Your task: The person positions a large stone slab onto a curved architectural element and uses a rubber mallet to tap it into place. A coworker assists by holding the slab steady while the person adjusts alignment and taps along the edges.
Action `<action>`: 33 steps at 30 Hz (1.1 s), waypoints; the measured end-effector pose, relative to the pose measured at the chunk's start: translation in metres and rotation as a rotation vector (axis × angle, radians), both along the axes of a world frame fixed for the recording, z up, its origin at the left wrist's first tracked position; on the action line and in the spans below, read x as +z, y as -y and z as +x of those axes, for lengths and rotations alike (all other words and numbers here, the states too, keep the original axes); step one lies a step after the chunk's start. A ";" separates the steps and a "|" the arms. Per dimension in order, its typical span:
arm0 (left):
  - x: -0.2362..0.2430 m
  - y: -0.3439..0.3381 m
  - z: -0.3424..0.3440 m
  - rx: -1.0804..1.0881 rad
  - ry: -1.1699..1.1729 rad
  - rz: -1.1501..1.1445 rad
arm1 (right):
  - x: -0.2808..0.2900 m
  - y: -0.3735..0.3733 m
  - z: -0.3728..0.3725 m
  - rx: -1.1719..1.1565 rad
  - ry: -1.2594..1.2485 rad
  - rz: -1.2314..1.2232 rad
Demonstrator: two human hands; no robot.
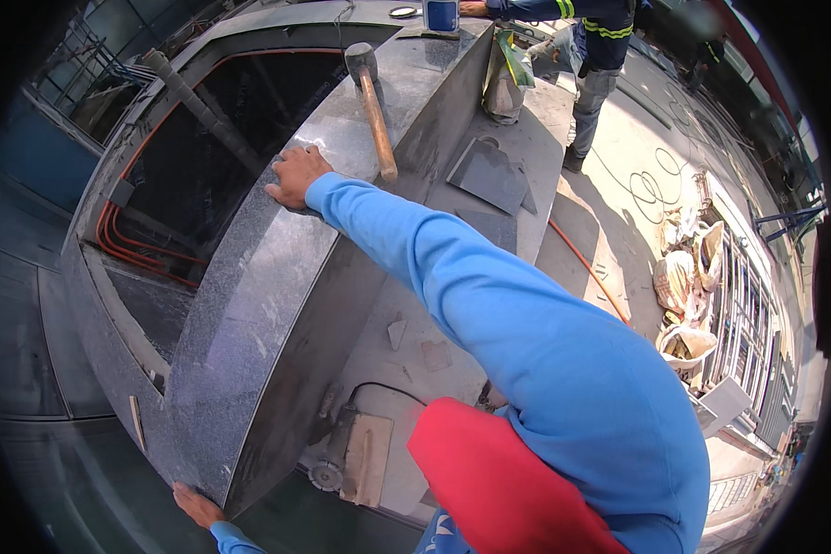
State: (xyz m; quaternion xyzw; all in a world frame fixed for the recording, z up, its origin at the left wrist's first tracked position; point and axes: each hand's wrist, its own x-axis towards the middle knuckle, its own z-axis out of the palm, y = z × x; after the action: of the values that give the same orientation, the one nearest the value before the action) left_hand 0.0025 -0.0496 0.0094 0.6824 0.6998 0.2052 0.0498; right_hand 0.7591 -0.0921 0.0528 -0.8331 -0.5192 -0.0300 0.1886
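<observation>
My right hand [295, 177] lies open, palm flat on the curved granite slab [249, 305]. My left hand [197, 506] grips its near end. The slab's long axis runs seven to one o'clock; a mallet [372, 102] lies at one o'clock, nearer my right.

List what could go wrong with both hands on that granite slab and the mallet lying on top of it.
1. The rubber mallet lies loose on the curved granite slab; a jolt could send it sliding off.
2. The left hand grips the slab's lower corner and could be pinched if the stone shifts.
3. The right hand presses the top beside the open pit holding orange conduits; a slip could tip the person toward it.
</observation>
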 end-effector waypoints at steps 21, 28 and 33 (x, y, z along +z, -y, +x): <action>-0.009 -0.028 0.035 -0.113 0.087 0.162 | 0.006 0.011 -0.004 0.026 -0.069 0.021; -0.009 -0.028 0.081 -0.082 0.047 0.156 | 0.001 0.083 -0.015 0.068 -0.136 -0.084; -0.003 -0.033 0.104 -0.109 0.052 0.156 | 0.015 0.107 -0.024 0.056 -0.173 -0.097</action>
State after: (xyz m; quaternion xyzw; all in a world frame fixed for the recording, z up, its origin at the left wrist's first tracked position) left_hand 0.1065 -0.0167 0.0068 0.7158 0.6419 0.2739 0.0258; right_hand 0.7349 -0.1993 0.0675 -0.8258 -0.5251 0.0723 0.1928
